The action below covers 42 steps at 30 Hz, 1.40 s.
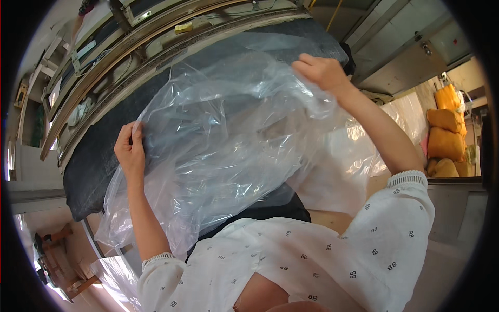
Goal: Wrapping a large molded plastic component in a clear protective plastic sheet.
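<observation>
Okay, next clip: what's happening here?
A person is handling a large, crinkled sheet of clear plastic over a dark-covered work surface. The left hand pinches its left edge; the right hand is at its upper right, though its grip is hard to make out. The plastic lies loose and wrinkled between the hands, its near part hanging toward the person.

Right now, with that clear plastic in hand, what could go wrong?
The clear plastic looks thin, so it might tear where the left hand pinches its edge. Being crumpled, it could fold over on itself. It also hangs past the near edge of the dark-covered surface, so its weight might drag it off.
</observation>
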Tool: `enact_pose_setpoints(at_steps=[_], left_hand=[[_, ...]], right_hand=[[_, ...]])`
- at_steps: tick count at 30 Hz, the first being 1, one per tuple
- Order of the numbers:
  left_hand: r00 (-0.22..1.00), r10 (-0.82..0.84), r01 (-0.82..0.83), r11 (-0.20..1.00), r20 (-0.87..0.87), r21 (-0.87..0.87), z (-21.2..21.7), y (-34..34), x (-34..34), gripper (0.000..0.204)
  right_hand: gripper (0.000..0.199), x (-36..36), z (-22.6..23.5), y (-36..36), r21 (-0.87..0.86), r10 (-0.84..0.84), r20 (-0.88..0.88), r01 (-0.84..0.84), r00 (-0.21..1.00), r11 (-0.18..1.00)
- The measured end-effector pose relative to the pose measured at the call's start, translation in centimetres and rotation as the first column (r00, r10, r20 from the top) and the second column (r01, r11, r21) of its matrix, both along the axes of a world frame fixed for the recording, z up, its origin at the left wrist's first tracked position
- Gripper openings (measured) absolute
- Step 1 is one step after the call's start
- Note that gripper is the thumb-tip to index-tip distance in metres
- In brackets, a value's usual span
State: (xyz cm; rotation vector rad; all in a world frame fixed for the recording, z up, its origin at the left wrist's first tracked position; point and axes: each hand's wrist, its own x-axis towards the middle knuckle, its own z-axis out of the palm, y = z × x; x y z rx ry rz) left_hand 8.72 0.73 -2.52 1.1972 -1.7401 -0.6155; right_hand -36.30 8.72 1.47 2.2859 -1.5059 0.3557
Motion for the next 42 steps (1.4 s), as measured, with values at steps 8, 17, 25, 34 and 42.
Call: enact_pose_setpoints(at_steps=[8, 17, 25, 34, 42], left_hand=[[1.0, -0.022, 0.025, 0.974, -0.015, 0.224, 1.3, 2.4, 2.7, 0.017], [0.962, 0.268, -0.23, 0.902, -0.057, 0.366, 1.0, 11.1, 11.0, 0.019], [0.959, 0.278, -0.261, 0.94, -0.052, 0.221, 0.2, 12.7, 14.0, 0.016], [0.987, 0.16, -0.146, 0.929, -0.013, 0.34, -1.2, 15.3, 13.6, 0.015], [0.827, 0.561, -0.558, 0.813, 0.031, 0.167, -2.9, 20.0, 22.8, 0.021]], right_hand=[[0.016, 6.8, -0.5, -6.3, 0.308, 0.005, 0.472, -0.17, 0.882, 0.936], [0.009, 6.4, -1.1, -2.5, 0.209, 0.117, 0.203, -0.16, 0.972, 0.965], [0.007, 7.9, -0.5, -6.1, -0.02, 0.032, 0.078, -0.031, 0.996, 0.999], [0.01, 8.8, -3.2, -14.4, -0.041, -0.045, 0.415, 0.068, 0.909, 0.997], [0.011, 14.5, -2.0, -4.7, 0.038, 0.569, 0.109, -0.575, 0.815, 0.817]])
